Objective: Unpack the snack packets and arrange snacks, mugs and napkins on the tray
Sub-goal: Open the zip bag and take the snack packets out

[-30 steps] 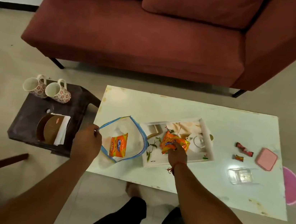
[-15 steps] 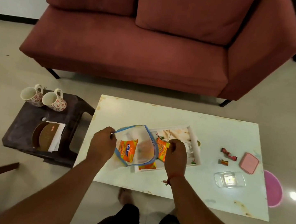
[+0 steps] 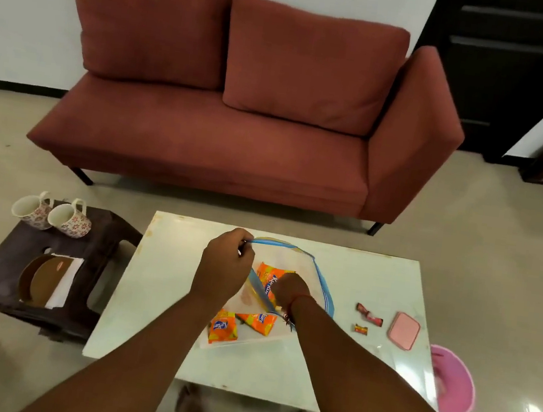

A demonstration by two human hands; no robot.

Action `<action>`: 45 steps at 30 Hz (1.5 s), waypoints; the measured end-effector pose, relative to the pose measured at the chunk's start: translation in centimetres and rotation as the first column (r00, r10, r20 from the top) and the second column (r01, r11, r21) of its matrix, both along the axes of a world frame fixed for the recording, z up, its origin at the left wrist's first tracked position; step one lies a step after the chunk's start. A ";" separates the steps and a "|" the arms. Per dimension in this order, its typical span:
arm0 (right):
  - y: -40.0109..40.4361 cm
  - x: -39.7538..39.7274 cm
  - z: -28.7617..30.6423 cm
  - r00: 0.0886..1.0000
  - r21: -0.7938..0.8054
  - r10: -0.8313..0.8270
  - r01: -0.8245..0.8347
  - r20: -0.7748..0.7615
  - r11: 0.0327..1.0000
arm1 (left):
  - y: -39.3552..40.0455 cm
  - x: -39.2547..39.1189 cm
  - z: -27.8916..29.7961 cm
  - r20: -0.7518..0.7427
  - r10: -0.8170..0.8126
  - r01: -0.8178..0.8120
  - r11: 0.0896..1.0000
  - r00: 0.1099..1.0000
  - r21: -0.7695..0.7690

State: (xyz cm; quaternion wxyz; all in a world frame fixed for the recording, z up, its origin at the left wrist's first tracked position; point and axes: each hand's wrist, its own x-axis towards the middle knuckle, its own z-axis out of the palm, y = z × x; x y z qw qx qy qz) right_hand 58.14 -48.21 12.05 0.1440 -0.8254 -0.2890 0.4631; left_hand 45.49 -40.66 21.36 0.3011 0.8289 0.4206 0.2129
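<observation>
Hands work over the white coffee table (image 3: 161,295); the left hand (image 3: 223,272) is raised and pinches the blue-edged rim of a clear zip bag (image 3: 319,281), holding its mouth open; the right hand (image 3: 288,289) is inside the bag's mouth, closed on an orange snack packet (image 3: 271,273), though I cannot tell exactly how the fingers grip it; a red thread circles the right wrist; two more orange snack packets (image 3: 223,327) lie on the tray (image 3: 245,340), just below the bag and near the table's front; the bag and both arms hide most of the tray; to the right on the table lie two small wrapped sweets (image 3: 369,315) and a pink lidded box (image 3: 404,330), well apart from the bag; two floral mugs (image 3: 70,219) lie tipped on their sides on the dark stool (image 3: 5,274) left of the table, with white napkins (image 3: 62,285) under a brown round plate (image 3: 43,279) nearer the stool's front; a red sofa (image 3: 240,115) stands behind the table; a pink tub (image 3: 457,386) sits on the floor at the table's right end
</observation>
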 end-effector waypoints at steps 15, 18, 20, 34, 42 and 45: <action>1.2 -2.7 6.3 0.876 0.449 0.030 -0.275 0.481 0.850 | 1.8 -2.5 -3.2 -0.292 0.109 -0.094 0.994 0.950 0.064; 1.8 -3.5 7.6 0.911 0.606 -0.117 -0.164 0.396 0.778 | 3.3 -4.4 -3.8 -0.350 0.157 -0.139 0.987 0.923 0.077; 2.5 -3.6 7.3 0.925 0.679 -0.267 0.014 0.269 0.734 | 4.9 -6.3 -4.3 -0.372 0.187 -0.171 0.982 0.909 0.075; 6.0 -7.7 -2.3 0.443 0.538 -0.889 0.780 -0.115 0.320 | 16.4 -19.2 -10.0 -0.458 0.338 -0.398 0.917 0.822 -0.038; 9.4 -10.5 -11.0 0.555 0.269 -0.832 0.802 -0.004 0.534 | 18.3 -22.1 -11.8 -0.461 0.337 -0.391 0.920 0.821 -0.024; 10.4 -11.1 -11.5 0.543 0.173 -0.838 0.831 -0.050 0.529 | 18.3 -22.2 -11.9 -0.472 0.336 -0.405 0.913 0.815 -0.050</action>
